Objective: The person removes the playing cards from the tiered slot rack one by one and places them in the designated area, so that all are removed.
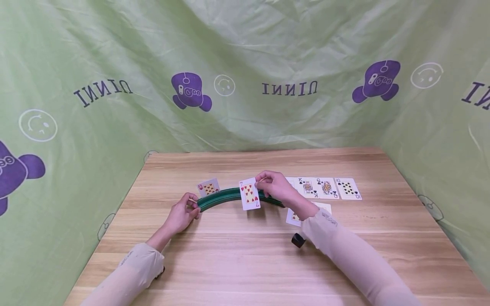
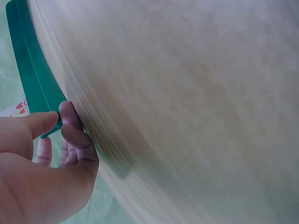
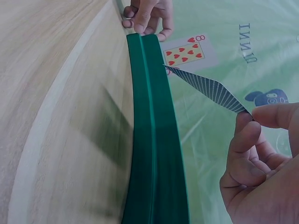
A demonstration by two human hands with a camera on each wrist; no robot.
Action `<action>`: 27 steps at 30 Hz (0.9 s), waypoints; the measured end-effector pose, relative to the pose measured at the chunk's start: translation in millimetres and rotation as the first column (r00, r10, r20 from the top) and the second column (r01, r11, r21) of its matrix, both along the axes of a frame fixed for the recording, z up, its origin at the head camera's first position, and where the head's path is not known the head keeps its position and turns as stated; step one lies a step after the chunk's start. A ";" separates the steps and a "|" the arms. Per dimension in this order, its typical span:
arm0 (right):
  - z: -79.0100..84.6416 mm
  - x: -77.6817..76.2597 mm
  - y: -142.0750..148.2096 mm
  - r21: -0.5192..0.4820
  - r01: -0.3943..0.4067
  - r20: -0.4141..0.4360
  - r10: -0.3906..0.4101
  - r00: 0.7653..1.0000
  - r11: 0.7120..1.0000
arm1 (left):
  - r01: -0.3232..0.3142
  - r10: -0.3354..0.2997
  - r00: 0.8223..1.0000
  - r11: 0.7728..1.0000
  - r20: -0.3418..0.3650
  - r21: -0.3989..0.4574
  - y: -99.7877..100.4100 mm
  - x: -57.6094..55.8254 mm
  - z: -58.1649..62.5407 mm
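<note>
In the head view my left hand [image 1: 183, 213] pinches the left end of a curved green card holder [image 1: 226, 196]; the left wrist view shows its thumb and fingers on that end of the holder [image 2: 35, 70]. My right hand [image 1: 276, 186] pinches a seven of hearts playing card [image 1: 249, 194] by its upper right corner, face toward me, in front of the holder's middle. Its striped back [image 3: 208, 88] shows in the right wrist view. An eight of hearts [image 3: 187, 53] stands upright at the holder near my left hand.
Right of the holder, a row of face-up cards includes a king [image 1: 307, 187], a queen [image 1: 326, 188] and a ten [image 1: 348, 188]. Another card [image 1: 325, 207] lies partly behind my right forearm. Green printed cloth [image 1: 245, 123] hangs around the wooden table [image 1: 237, 263].
</note>
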State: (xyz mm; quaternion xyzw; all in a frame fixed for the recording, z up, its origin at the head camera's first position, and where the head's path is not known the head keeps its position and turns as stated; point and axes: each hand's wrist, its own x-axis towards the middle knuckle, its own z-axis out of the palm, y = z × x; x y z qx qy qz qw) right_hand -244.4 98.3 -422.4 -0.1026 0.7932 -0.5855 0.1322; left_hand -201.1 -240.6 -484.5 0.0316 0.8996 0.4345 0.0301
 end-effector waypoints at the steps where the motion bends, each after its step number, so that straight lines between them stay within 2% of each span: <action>1: -0.6 0.0 1.6 -0.003 0.000 -0.002 0.000 1.000 1.000 | -0.001 0.001 1.000 1.000 -0.002 0.001 0.0 0.1 0.0; 9: -0.5 3.1 16.4 -0.008 0.022 0.007 -0.022 1.000 1.000 | 0.001 -0.001 0.999 1.000 -0.041 0.013 0.2 0.8 -2.9; 17: 0.2 5.6 35.4 -0.009 0.065 0.040 -0.064 0.997 0.998 | -0.007 0.007 1.000 1.000 0.002 -0.005 -1.6 -1.2 -3.2; 27: 3.2 9.2 61.3 0.018 0.078 0.018 -0.078 0.997 0.997 | -0.009 0.009 1.000 1.000 -0.001 -0.012 -0.4 -0.7 -1.0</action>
